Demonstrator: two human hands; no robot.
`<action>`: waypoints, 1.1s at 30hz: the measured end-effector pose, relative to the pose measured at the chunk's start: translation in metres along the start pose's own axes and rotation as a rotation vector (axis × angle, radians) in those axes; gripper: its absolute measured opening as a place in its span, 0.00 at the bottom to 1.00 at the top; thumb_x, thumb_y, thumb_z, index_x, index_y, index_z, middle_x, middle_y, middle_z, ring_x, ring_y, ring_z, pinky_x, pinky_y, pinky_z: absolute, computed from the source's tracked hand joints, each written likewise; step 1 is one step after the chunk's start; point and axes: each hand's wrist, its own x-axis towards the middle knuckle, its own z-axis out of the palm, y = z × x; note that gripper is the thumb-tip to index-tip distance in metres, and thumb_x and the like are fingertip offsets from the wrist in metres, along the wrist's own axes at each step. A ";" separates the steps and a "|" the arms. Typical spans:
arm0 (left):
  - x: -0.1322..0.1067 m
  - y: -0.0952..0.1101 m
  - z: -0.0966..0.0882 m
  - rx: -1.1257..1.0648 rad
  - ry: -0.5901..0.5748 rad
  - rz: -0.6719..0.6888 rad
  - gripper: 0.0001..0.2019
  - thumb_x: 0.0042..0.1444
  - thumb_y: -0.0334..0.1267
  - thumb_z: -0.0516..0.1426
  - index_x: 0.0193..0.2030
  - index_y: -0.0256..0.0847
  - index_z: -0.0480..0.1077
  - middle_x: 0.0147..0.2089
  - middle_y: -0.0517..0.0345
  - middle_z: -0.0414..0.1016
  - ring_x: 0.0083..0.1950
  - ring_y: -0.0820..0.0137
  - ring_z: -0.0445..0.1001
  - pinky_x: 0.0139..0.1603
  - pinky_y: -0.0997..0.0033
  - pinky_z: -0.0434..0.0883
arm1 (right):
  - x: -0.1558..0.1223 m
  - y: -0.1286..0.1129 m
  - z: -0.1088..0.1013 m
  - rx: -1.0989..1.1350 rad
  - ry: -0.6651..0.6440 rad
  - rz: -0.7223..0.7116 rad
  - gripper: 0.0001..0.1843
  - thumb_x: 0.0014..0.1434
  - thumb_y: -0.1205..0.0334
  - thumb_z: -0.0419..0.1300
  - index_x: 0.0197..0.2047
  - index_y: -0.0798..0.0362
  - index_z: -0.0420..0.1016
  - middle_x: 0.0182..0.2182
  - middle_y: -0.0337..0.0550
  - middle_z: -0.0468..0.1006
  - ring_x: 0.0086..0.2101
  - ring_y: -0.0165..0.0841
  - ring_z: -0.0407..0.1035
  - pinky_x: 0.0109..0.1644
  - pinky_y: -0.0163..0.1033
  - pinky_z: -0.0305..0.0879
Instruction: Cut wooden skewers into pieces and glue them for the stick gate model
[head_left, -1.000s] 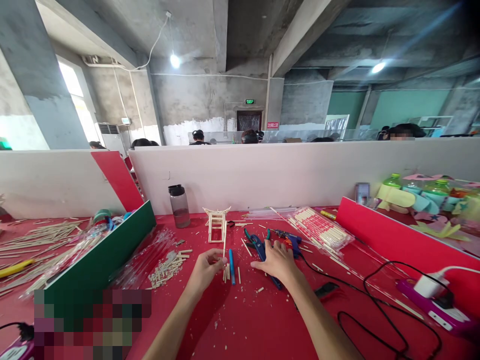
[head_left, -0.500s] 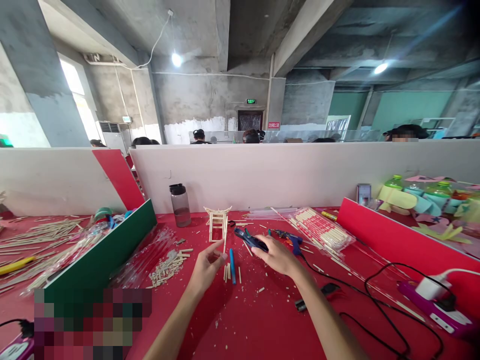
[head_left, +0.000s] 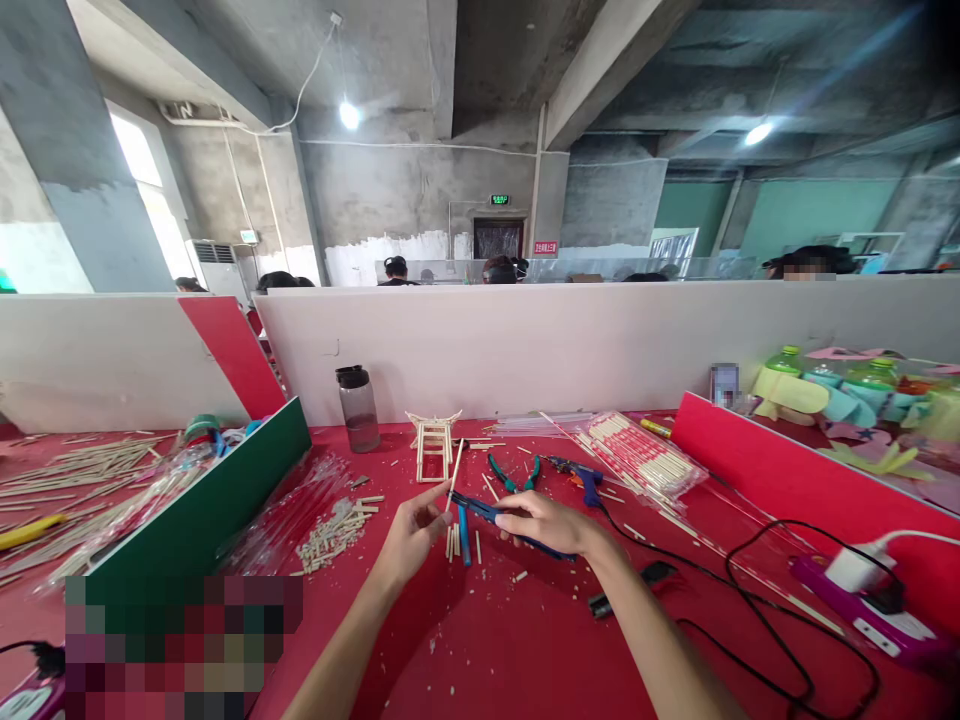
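Note:
My left hand [head_left: 412, 532] pinches a thin wooden stick [head_left: 456, 468] that stands up at a slant from the fingers. My right hand [head_left: 544, 524] grips dark blue cutters [head_left: 480, 506], whose narrow jaws reach left to the stick near my left fingertips; whether the jaws are closed on it I cannot tell. Just beneath lies a blue pen-shaped tool [head_left: 465, 540], with several short cut sticks [head_left: 452, 543] beside it. Behind my left hand stands a small frame built of sticks [head_left: 434, 450]. Green-handled pliers [head_left: 514, 474] rest beyond my right hand.
A glue gun [head_left: 585, 478] lies at right, its black cable crossing the red table. Bagged sticks [head_left: 645, 455] are behind it. Left are a pile of stick pieces [head_left: 337, 535], a bottle [head_left: 358, 412] and a green divider [head_left: 202, 490]. A power strip [head_left: 877, 610] sits far right.
My right hand has turned the cutters and brought their jaws left to the stick. The stick in my left hand tilts more to the right. The green-handled pliers are now uncovered.

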 end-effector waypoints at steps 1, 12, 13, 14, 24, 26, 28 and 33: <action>0.000 0.000 0.000 0.007 -0.006 -0.002 0.26 0.45 0.44 0.67 0.52 0.37 0.78 0.21 0.62 0.66 0.24 0.74 0.61 0.29 0.72 0.59 | 0.000 0.001 0.000 0.002 -0.011 0.005 0.20 0.62 0.45 0.56 0.42 0.52 0.79 0.34 0.42 0.80 0.31 0.36 0.73 0.38 0.37 0.64; 0.004 -0.010 -0.003 0.109 -0.048 0.001 0.27 0.46 0.40 0.65 0.55 0.33 0.75 0.20 0.62 0.65 0.23 0.74 0.60 0.29 0.71 0.58 | 0.006 0.005 0.006 -0.053 -0.035 -0.011 0.23 0.63 0.45 0.56 0.46 0.54 0.79 0.30 0.42 0.79 0.31 0.35 0.71 0.37 0.36 0.63; 0.005 -0.010 -0.004 0.114 -0.055 -0.001 0.27 0.46 0.40 0.65 0.55 0.33 0.75 0.20 0.62 0.65 0.23 0.73 0.60 0.29 0.71 0.58 | 0.006 0.006 0.007 -0.051 -0.029 -0.012 0.23 0.62 0.44 0.56 0.45 0.55 0.80 0.30 0.42 0.79 0.30 0.34 0.70 0.36 0.36 0.63; 0.005 -0.010 -0.004 0.124 -0.059 -0.002 0.28 0.46 0.40 0.65 0.55 0.33 0.75 0.21 0.62 0.65 0.23 0.73 0.60 0.29 0.71 0.59 | 0.007 0.006 0.008 -0.047 -0.025 -0.013 0.23 0.62 0.44 0.56 0.44 0.55 0.80 0.30 0.42 0.79 0.30 0.34 0.70 0.36 0.35 0.64; 0.007 -0.015 -0.009 0.114 -0.096 0.033 0.29 0.48 0.40 0.64 0.58 0.32 0.73 0.21 0.61 0.66 0.23 0.73 0.61 0.28 0.72 0.58 | 0.009 0.011 0.009 -0.015 -0.022 -0.031 0.22 0.62 0.45 0.56 0.39 0.56 0.80 0.28 0.41 0.78 0.27 0.32 0.69 0.32 0.34 0.62; 0.007 -0.016 -0.009 0.117 -0.090 0.034 0.29 0.47 0.39 0.64 0.58 0.33 0.73 0.21 0.62 0.66 0.24 0.73 0.61 0.28 0.72 0.58 | 0.009 0.010 0.009 -0.028 -0.019 -0.028 0.23 0.62 0.44 0.56 0.40 0.56 0.80 0.28 0.41 0.79 0.27 0.32 0.69 0.32 0.34 0.62; 0.007 -0.016 -0.010 0.136 -0.077 0.026 0.28 0.47 0.38 0.64 0.57 0.33 0.73 0.21 0.62 0.65 0.24 0.73 0.60 0.28 0.72 0.58 | 0.009 0.010 0.010 -0.040 -0.010 -0.024 0.23 0.62 0.44 0.56 0.41 0.56 0.80 0.28 0.41 0.79 0.27 0.32 0.69 0.32 0.34 0.62; 0.006 -0.014 -0.010 0.152 -0.066 0.014 0.29 0.46 0.38 0.64 0.57 0.33 0.73 0.21 0.62 0.65 0.24 0.73 0.60 0.28 0.72 0.58 | 0.009 0.009 0.010 -0.045 0.007 -0.023 0.23 0.62 0.44 0.56 0.41 0.56 0.80 0.28 0.41 0.79 0.27 0.32 0.69 0.31 0.34 0.62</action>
